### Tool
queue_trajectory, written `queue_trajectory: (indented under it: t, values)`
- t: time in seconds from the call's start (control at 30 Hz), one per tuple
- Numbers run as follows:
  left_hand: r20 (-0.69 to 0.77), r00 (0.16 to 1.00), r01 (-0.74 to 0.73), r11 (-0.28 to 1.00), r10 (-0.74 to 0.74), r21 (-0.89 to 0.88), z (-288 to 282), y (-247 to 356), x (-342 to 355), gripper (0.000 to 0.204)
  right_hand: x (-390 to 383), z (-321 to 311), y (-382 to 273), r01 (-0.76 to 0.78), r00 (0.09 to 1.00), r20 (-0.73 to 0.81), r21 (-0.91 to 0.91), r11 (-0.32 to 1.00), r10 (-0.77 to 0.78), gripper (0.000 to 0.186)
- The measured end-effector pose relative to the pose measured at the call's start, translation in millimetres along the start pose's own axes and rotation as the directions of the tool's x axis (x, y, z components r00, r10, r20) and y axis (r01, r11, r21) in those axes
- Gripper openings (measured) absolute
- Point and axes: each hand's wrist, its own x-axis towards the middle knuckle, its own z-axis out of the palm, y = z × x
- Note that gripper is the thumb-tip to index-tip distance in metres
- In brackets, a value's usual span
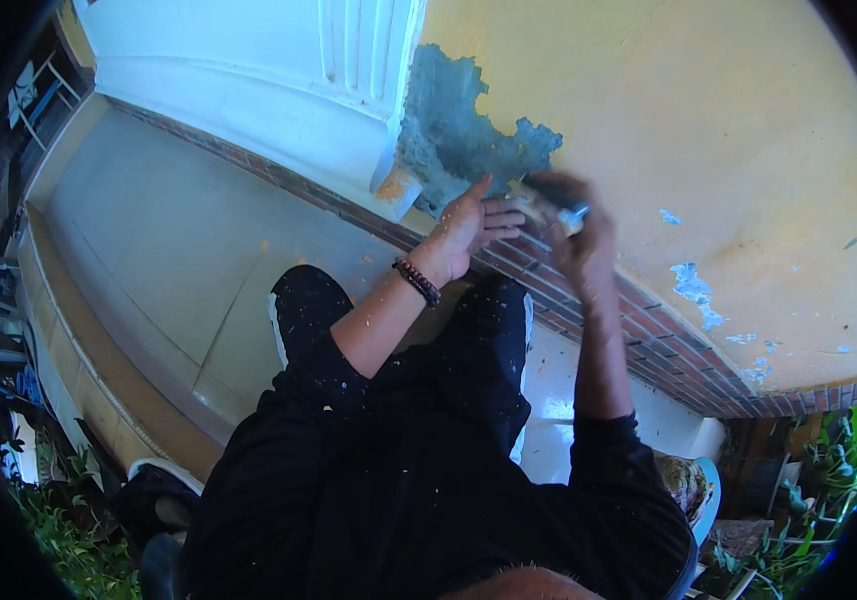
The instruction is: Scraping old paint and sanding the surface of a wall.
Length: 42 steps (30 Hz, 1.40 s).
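My left hand (474,228) is open in front of the wall's lower part, its fingers stretched toward my right hand, with a beaded bracelet on the wrist. My right hand (586,235) is closed around what looks like a paint scraper (571,217), smeared by motion, with a dark part and a shiny metal part. Both hands are close to the lower edge of a bare grey patch (479,125) on the yellow wall (689,110), where the paint is gone with a ragged edge. Whether the tool touches the wall, I cannot tell.
A white moulded pillar base (299,130) borders the patch on the left. Brick-pattern trim (649,340) runs along the wall's foot. Smaller peeled spots (694,292) mark the wall at right. Paint flakes dot my dark clothes and the tiled floor (159,220). Plants (79,540) grow at the lower left.
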Motion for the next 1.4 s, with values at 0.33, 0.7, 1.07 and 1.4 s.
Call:
queue_trajectory:
  t: [0.33,0.7,1.07,1.4]
  values:
    - [-0.12,0.993,0.022,0.999,-0.016,0.048,-10,-24,-1,0.054,36,-4,14,0.127,0.992,-0.005,-0.13,0.983,-0.129,0.03]
    - [-0.303,0.908,-0.321,0.945,0.288,-0.064,21,26,3,0.048,36,3,21,0.182,0.983,0.031,-0.103,0.978,-0.179,0.032]
    - [-0.311,0.939,-0.17,0.984,0.147,-0.051,-1,-6,6,0.049,17,5,18,0.227,0.974,-0.012,-0.079,0.971,-0.228,0.034]
    - [-0.287,0.95,-0.151,0.986,0.126,-0.067,8,-13,1,0.047,12,2,19,0.171,0.98,-0.088,-0.072,0.983,-0.177,0.033]
